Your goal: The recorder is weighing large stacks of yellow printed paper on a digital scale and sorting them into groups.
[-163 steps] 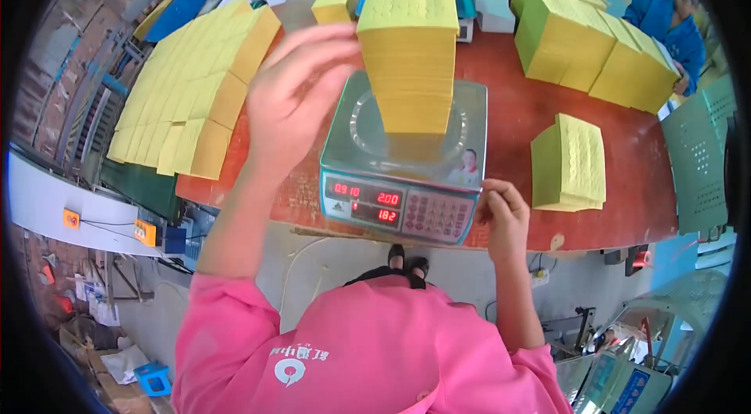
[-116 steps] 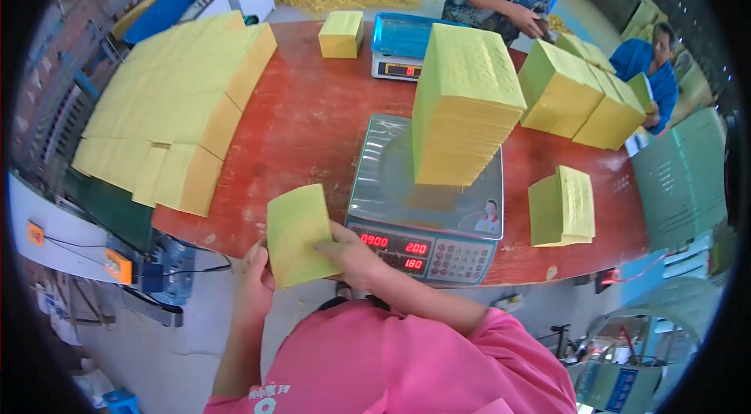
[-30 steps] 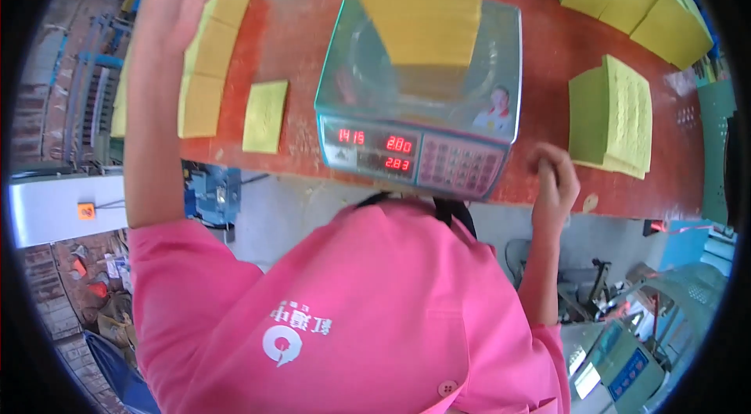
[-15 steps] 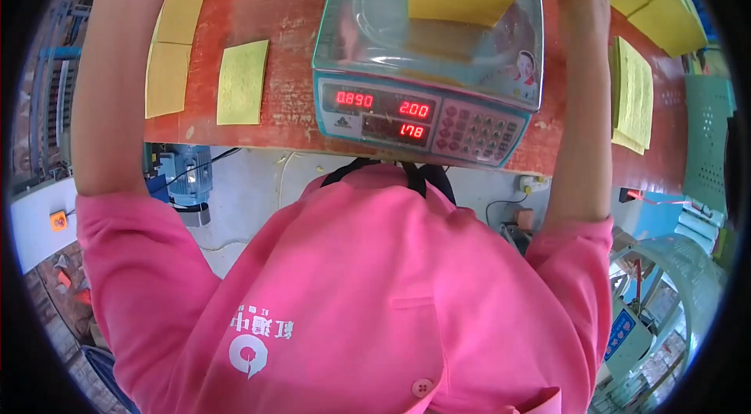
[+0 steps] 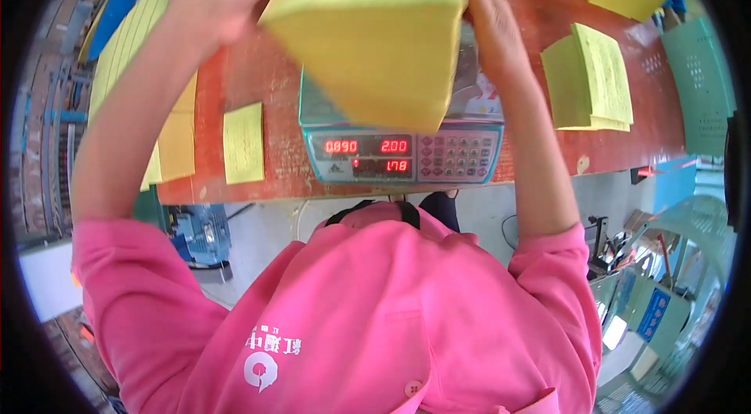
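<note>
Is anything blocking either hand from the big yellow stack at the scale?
Nothing visible stands between them: the left hand is at the upper left of the yellow stack, the right hand at its right side.

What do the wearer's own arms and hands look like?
Left hand, blurred, and right hand: ungloved, no wristwear visible. Forearms bare. Left sleeve and right sleeve: plain pink, loose, ending near the elbows, no visible markings. No cables seen on either arm.

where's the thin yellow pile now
In the head view, the thin yellow pile lies on the red table near its front edge, left of the scale.
</note>
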### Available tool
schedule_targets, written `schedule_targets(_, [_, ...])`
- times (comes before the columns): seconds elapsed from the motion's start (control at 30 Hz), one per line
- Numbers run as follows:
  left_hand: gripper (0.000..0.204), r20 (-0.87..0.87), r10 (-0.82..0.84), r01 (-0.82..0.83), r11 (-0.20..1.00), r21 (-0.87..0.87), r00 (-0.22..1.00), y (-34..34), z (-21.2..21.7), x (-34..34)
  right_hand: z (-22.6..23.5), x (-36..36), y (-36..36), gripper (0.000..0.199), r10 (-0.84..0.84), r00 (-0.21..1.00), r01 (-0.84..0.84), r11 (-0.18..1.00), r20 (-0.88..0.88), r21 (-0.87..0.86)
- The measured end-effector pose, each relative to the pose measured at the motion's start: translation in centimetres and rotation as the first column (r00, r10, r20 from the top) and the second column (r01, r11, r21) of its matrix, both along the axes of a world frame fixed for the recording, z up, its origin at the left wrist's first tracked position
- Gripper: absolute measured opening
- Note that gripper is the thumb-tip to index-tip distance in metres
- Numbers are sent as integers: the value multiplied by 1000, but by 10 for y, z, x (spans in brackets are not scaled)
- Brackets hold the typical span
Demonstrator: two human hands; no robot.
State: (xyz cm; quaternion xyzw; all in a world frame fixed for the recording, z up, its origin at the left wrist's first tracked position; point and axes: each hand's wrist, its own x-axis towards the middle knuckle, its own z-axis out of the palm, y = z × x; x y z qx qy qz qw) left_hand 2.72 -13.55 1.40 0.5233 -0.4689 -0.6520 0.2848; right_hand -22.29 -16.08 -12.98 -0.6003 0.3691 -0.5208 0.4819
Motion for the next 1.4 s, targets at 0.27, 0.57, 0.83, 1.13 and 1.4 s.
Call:
schedule_targets(0.27, [50, -221, -40, 89, 972, 215, 974, 20, 4, 5, -25, -33, 140, 26, -227, 973, 213, 953, 43, 214])
schedule_targets(0.57, [50, -38, 9, -7, 998, 58, 999, 29, -9, 10, -65, 16, 168, 34, -159, 782, -385, 637, 603, 668])
schedule_targets(0.83, [54, -172, 135, -136, 991, 7, 976, 78, -10, 8, 4, -46, 190, 52, 126, 886, -372, 768, 447, 521])
schedule_targets(1.13, [50, -352, 132, -259, 903, -343, 927, 47, 43, -185, 78, -223, 128, 55, -90, 961, 8, 955, 262, 297])
schedule_targets(1.4, [62, -402, -189, 165, 982, -93, 896, -97, -16, -454, 8, -467, 9, 43, -226, 887, 43, 909, 403, 414])
